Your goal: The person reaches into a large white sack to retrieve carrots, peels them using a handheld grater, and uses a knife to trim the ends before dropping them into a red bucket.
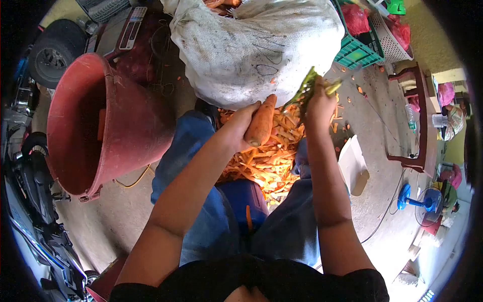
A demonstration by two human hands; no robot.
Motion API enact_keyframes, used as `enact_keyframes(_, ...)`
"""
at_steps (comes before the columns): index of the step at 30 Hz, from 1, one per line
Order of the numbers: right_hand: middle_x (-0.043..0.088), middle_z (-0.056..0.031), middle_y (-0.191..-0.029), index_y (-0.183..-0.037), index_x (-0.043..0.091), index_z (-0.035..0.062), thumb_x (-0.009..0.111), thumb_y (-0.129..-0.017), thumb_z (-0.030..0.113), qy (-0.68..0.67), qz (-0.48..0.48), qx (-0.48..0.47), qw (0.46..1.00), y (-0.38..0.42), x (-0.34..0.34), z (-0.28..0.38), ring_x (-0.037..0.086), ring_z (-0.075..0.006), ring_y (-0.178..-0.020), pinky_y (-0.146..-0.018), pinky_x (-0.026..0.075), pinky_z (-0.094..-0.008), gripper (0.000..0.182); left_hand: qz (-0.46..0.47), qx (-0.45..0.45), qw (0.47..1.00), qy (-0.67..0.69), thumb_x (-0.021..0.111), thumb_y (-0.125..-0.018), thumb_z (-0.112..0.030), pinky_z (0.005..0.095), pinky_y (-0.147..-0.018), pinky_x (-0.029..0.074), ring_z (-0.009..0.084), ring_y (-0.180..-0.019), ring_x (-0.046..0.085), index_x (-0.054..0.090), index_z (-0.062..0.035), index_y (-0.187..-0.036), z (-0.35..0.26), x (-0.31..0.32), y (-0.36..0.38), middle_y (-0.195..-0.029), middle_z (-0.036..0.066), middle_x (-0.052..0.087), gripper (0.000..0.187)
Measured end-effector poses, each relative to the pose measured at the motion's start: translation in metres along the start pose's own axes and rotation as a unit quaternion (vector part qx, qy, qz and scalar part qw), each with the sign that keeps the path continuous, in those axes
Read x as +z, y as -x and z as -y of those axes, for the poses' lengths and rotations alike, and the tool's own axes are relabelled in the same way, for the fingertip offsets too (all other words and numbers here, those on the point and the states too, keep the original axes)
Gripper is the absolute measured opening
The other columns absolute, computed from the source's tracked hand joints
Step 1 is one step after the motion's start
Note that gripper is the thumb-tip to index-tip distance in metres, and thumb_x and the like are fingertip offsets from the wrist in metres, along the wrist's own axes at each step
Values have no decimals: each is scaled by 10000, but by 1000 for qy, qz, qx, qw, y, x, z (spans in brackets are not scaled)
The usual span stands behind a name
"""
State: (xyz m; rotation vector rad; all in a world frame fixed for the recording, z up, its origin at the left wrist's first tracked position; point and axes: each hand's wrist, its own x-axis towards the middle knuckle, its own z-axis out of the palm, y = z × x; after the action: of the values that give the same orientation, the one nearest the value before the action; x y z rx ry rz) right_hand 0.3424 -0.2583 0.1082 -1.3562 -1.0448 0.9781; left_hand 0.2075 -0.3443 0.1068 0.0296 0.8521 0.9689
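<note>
My left hand [240, 126] is wrapped round a whole orange carrot [261, 123], its narrower end pointing up and away from me. To its right, my right hand [320, 108] is closed on a green and yellow object [308, 88], blurred, so its exact kind cannot be made out. The two hands are apart, and the green object does not touch the carrot. Below them, between my knees, lies a heap of carrot peelings [274, 168]. Just beyond the hands stands a bulky white woven sack [256, 50], with carrots [221, 6] showing at its open top.
A large red tub [136, 110] lies tilted at my left. A green crate [359, 50] and a white basket [390, 38] stand at the back right. An open cardboard box [353, 163] is beside my right leg. A blue fan [420, 201] and a motorbike [45, 226] flank the area.
</note>
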Motion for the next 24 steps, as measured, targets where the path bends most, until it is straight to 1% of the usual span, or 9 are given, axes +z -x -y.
enact_keyframes(1,466,-30,-548,-731,528,-33,471,-791,162,-1,26,20,999,13,8,7,404,-88,-486,-436,324,-245,212,0,1,1000,1,343,-834,-296,346,-524,488,200,-609,559,482,-28,-903,4,-20,-16,-748,90,539,310)
enact_keyframes(3,479,-40,-584,-753,536,-25,472,-797,169,23,100,-17,995,34,19,7,420,-104,-522,-470,348,-248,209,299,-38,940,162,339,-836,-277,353,-589,488,203,-667,559,479,-31,-927,12,-56,-49,-813,101,545,297)
enact_keyframes(4,478,-61,-569,-772,531,-21,476,-802,181,93,126,-66,985,43,22,8,433,-127,-526,-488,363,-264,212,298,-39,940,162,339,-836,-277,353,-589,488,203,-667,559,479,-31,-927,10,-43,-38,-813,101,545,297)
enact_keyframes(6,481,-121,-557,-729,495,-31,474,-804,192,110,117,-119,980,50,28,9,441,-167,-500,-487,367,-284,236,78,46,990,108,341,-834,-248,340,-643,480,193,-710,556,482,-33,-927,10,-17,-21,-850,100,548,273)
enact_keyframes(10,474,-141,-535,-685,469,-31,469,-806,195,113,79,-127,982,46,26,5,437,-198,-470,-472,363,-300,256,126,13,990,61,328,-841,-251,322,-678,471,185,-735,552,482,-33,-932,7,-23,-26,-849,99,550,282)
enact_keyframes(13,480,-137,-531,-695,480,-34,476,-798,179,177,67,-122,974,45,22,9,438,-209,-459,-459,361,-308,237,31,29,999,-29,323,-849,-273,314,-663,470,178,-705,554,482,-36,-944,2,-15,-20,-833,82,550,300)
enact_keyframes(15,499,-99,-530,-720,554,-32,486,-786,168,190,-15,-170,967,21,15,-12,444,-120,-474,-461,370,-285,222,9,-22,986,-165,352,-845,-313,293,-620,469,159,-677,554,486,-39,-948,3,-8,-4,-811,72,556,322)
enact_keyframes(18,529,-103,-518,-685,558,-37,510,-767,253,281,-160,-60,944,-42,-20,-33,507,-193,-464,-450,384,-353,305,75,-47,985,-149,427,-813,-343,263,-561,463,126,-653,547,499,-54,-928,15,2,15,-755,56,560,319)
enact_keyframes(24,447,-35,-491,-632,508,-32,477,-776,184,55,-49,11,997,-21,-13,-15,369,-105,-428,-425,331,-259,261,36,12,999,4,442,-806,-307,437,-633,463,223,-720,535,413,-57,-1014,6,-8,-11,-910,82,484,327)
